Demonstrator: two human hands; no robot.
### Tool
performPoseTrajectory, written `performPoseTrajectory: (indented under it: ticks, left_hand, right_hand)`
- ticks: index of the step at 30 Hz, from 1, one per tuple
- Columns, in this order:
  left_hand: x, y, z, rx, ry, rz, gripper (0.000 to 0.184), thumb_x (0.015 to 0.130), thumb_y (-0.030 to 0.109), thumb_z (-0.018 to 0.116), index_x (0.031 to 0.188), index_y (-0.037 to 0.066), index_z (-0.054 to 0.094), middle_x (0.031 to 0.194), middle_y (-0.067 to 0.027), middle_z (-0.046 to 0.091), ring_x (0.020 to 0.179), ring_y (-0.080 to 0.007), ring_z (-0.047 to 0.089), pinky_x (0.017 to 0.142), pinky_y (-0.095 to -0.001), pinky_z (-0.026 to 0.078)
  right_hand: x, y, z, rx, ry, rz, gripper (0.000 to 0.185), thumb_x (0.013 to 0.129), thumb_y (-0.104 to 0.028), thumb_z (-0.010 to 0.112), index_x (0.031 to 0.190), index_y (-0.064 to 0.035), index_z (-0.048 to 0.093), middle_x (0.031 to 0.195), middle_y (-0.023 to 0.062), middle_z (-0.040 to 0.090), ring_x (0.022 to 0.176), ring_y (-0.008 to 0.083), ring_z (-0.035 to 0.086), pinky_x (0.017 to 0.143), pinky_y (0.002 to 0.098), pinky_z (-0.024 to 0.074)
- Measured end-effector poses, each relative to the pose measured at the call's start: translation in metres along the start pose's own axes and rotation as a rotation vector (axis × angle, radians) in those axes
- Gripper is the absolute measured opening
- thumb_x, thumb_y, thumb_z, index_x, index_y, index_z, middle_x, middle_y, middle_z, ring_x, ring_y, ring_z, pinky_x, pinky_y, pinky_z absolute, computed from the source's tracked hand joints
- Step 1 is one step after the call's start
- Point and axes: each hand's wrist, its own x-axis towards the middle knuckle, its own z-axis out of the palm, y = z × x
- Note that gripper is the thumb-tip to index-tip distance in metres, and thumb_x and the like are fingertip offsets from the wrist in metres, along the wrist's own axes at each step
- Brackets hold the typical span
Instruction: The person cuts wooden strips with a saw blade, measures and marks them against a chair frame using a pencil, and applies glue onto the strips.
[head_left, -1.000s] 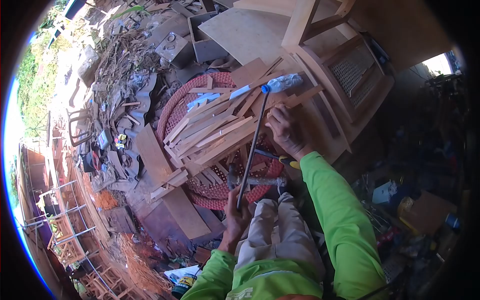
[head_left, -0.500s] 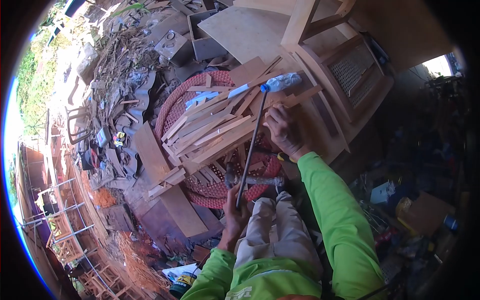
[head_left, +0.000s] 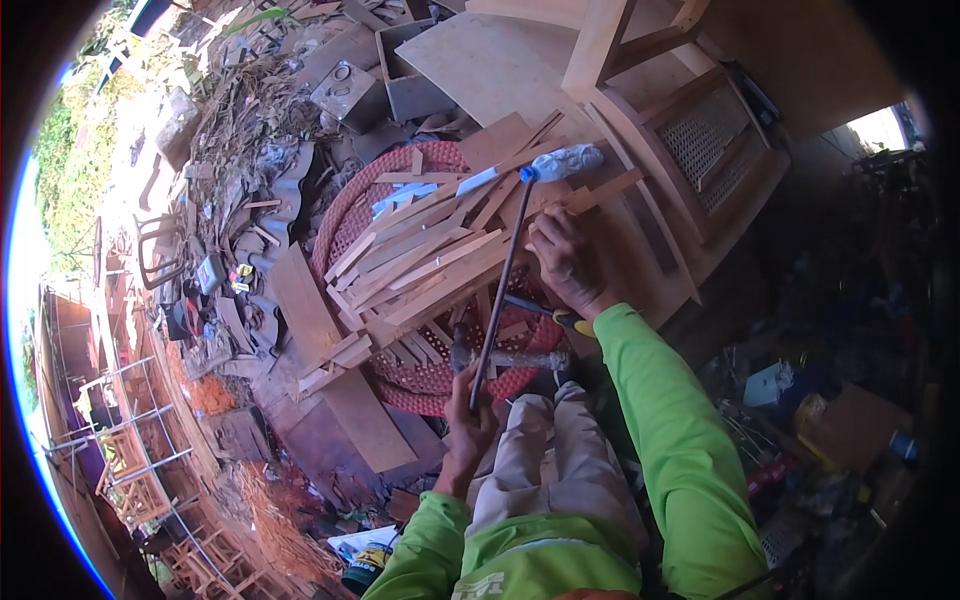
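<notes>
My left hand (head_left: 470,420) is closed around the lower end of a thin dark rod (head_left: 504,285). The rod slants up to the blue cap of a crumpled clear plastic bottle (head_left: 568,163). My right hand (head_left: 563,258) is closed just right of the rod, by the ends of some wood strips; what its fingers hold is hidden. A pile of thin wood strips (head_left: 420,262) lies across a red woven round seat (head_left: 330,215). Below the pile, a hammer (head_left: 515,360) lies near my knees. A tool with a yellow and black handle (head_left: 574,322) lies under my right wrist.
A wooden chair frame with a cane panel (head_left: 700,150) stands on a plywood sheet (head_left: 480,55) at upper right. Grey metal boxes (head_left: 410,85) and scrap lie at upper left. Dark clutter, including a cardboard piece (head_left: 855,428), fills the right side.
Both hands stay almost in place, the left still on the rod. More of the yellow-handled tool's shaft shows beneath my right hand.
</notes>
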Motion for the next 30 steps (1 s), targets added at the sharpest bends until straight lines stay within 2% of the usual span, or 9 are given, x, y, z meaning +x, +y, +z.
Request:
performPoseTrajectory:
  ticks: [2, 7, 9, 12, 15, 22, 25, 28, 30]
  left_hand:
    - [-0.038, 0.004, -0.023, 0.013, 0.006, -0.043, 0.027, 0.116, 0.019, 0.058, 0.135, 0.001, 0.063, 0.078, 0.0042, 0.055, 0.066, -0.0059, 0.049, 0.06, -0.0251, 0.041]
    - [0.066, 0.008, 0.036, -0.066, 0.041, 0.087, 0.019, 0.116, 0.017, 0.058, 0.125, 0.001, 0.064, 0.078, 0.0014, 0.054, 0.069, -0.006, 0.049, 0.06, -0.0264, 0.04]
    - [0.111, 0.039, 0.054, -0.107, 0.006, 0.023, 0.012, 0.116, 0.012, 0.058, 0.121, 0.002, 0.063, 0.077, 0.0007, 0.053, 0.069, -0.0077, 0.048, 0.06, -0.0273, 0.04]
    - [0.113, 0.039, 0.057, -0.04, 0.04, 0.169, 0.01, 0.114, 0.007, 0.059, 0.122, 0.002, 0.063, 0.077, 0.0001, 0.052, 0.069, -0.0092, 0.046, 0.06, -0.0285, 0.039]
    - [0.111, 0.035, 0.054, -0.087, 0.009, 0.114, 0.013, 0.114, 0.006, 0.059, 0.124, 0.002, 0.063, 0.077, -0.0003, 0.052, 0.07, -0.0091, 0.046, 0.061, -0.0281, 0.039]
    - [-0.025, 0.006, -0.007, -0.042, 0.028, -0.052, 0.025, 0.116, 0.014, 0.057, 0.134, 0.0, 0.064, 0.077, 0.0047, 0.05, 0.069, -0.0043, 0.046, 0.061, -0.0249, 0.038]
    - [-0.032, 0.015, -0.02, 0.027, 0.013, -0.036, 0.027, 0.116, 0.017, 0.057, 0.135, -0.001, 0.064, 0.076, 0.0052, 0.05, 0.068, -0.0035, 0.046, 0.059, -0.0245, 0.037]
    - [0.047, 0.024, 0.022, -0.002, 0.025, 0.063, 0.02, 0.114, 0.011, 0.058, 0.132, 0.003, 0.065, 0.077, 0.0034, 0.053, 0.067, -0.005, 0.047, 0.057, -0.026, 0.037]
    - [0.103, 0.041, 0.048, -0.081, -0.034, -0.042, 0.015, 0.113, 0.007, 0.059, 0.127, 0.004, 0.064, 0.078, 0.0015, 0.053, 0.066, -0.0074, 0.047, 0.058, -0.0284, 0.039]
  right_hand:
    - [-0.001, -0.003, 0.0, -0.001, 0.002, -0.002, 0.022, 0.087, -0.005, 0.079, 0.107, 0.0023, 0.07, 0.111, 0.0156, 0.066, 0.122, 0.0367, 0.061, 0.106, 0.0456, 0.0541]
    - [0.003, -0.003, -0.003, -0.038, -0.011, -0.032, 0.021, 0.088, -0.006, 0.078, 0.105, 0.003, 0.069, 0.111, 0.0159, 0.065, 0.122, 0.0374, 0.061, 0.107, 0.046, 0.0542]
    - [0.006, -0.008, -0.011, -0.106, -0.024, -0.027, 0.02, 0.088, -0.005, 0.079, 0.104, 0.0021, 0.068, 0.11, 0.0163, 0.065, 0.122, 0.0383, 0.062, 0.107, 0.0472, 0.0547]
    - [0.006, -0.007, -0.008, -0.056, 0.007, -0.023, 0.02, 0.088, -0.004, 0.079, 0.103, 0.0014, 0.067, 0.11, 0.0165, 0.064, 0.123, 0.0389, 0.062, 0.106, 0.0479, 0.0549]
    - [0.004, -0.007, -0.004, -0.051, 0.028, -0.008, 0.016, 0.086, -0.002, 0.078, 0.098, -0.0003, 0.069, 0.11, 0.0152, 0.066, 0.121, 0.0369, 0.061, 0.109, 0.0469, 0.0529]
    - [0.001, -0.009, 0.002, -0.033, 0.077, 0.022, 0.014, 0.085, -0.001, 0.077, 0.095, -0.0007, 0.068, 0.106, 0.0145, 0.066, 0.119, 0.0371, 0.062, 0.107, 0.0463, 0.0538]
    - [0.001, -0.007, -0.002, -0.021, 0.053, 0.017, 0.012, 0.085, -0.002, 0.077, 0.094, -0.0011, 0.068, 0.107, 0.014, 0.066, 0.118, 0.0364, 0.062, 0.106, 0.0459, 0.054]
    - [0.004, -0.007, -0.003, -0.04, 0.017, 0.003, 0.017, 0.089, -0.005, 0.078, 0.1, 0.0017, 0.069, 0.11, 0.0162, 0.065, 0.122, 0.0392, 0.062, 0.105, 0.0472, 0.0553]
    - [0.004, -0.011, -0.008, -0.073, -0.013, 0.006, 0.017, 0.089, -0.005, 0.078, 0.101, 0.0021, 0.069, 0.11, 0.0165, 0.065, 0.121, 0.0398, 0.062, 0.105, 0.0475, 0.0552]
